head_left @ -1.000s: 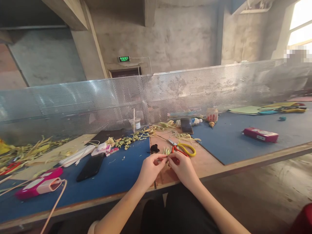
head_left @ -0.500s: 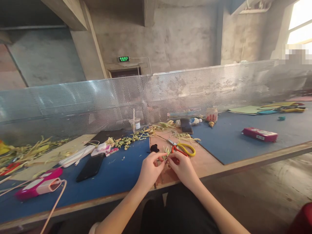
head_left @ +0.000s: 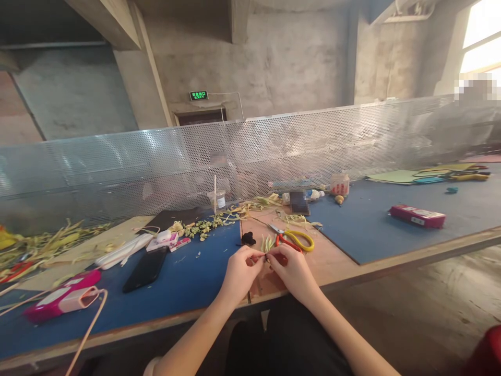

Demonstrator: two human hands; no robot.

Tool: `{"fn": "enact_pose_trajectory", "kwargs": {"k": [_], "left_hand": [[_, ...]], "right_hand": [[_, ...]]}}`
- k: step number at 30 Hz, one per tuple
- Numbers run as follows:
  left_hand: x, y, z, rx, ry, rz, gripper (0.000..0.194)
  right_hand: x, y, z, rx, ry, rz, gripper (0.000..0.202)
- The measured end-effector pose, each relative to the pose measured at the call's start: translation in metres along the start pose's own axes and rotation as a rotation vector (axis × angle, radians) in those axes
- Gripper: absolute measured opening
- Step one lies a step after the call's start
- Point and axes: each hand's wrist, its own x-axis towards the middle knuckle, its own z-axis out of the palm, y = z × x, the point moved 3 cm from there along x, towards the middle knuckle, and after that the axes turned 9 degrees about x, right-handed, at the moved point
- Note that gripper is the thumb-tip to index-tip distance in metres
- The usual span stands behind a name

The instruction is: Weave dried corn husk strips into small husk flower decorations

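My left hand [head_left: 243, 267] and my right hand [head_left: 288, 265] meet fingertip to fingertip over the pinkish board [head_left: 332, 261]. Each is pinched closed on something small and dark that is mostly hidden by the fingers. Pale green leaf strips [head_left: 268, 243] show just beyond the fingertips. Behind my right hand lie scissors [head_left: 300, 240] with red and yellow handles, blades pointing up and left. A small black object [head_left: 248, 238] sits beyond my left hand.
On the left are a black phone [head_left: 145, 269], a magenta box [head_left: 58, 305] with a cable, and dried leaf strips [head_left: 50, 243]. A plastic cup [head_left: 217, 200] and a jar [head_left: 340, 185] stand near the perforated screen [head_left: 274, 151]. Another magenta packet [head_left: 417, 216] lies right.
My fingertips have shifted slightly and closed nearer together. The leaf strips now show a little lower and more beyond the fingers.
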Motion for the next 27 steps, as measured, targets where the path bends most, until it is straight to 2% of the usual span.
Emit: {"fn": "enact_pose_trajectory", "kwargs": {"k": [3, 11, 19, 27], "left_hand": [[0.001, -0.002, 0.001, -0.024, -0.012, -0.024, 0.020], [0.006, -0.012, 0.008, -0.178, -0.147, -0.110, 0.025], [0.006, -0.008, 0.005, -0.226, -0.177, -0.187, 0.026], [0.006, -0.009, 0.006, -0.234, -0.185, -0.166, 0.028]], "right_hand": [[0.000, 0.001, 0.001, -0.029, 0.020, -0.028, 0.013], [0.002, 0.003, 0.000, -0.049, 0.044, -0.033, 0.010], [0.002, 0.006, 0.001, -0.012, 0.006, -0.040, 0.010], [0.003, 0.008, 0.001, -0.015, 0.009, -0.046, 0.009]]}}
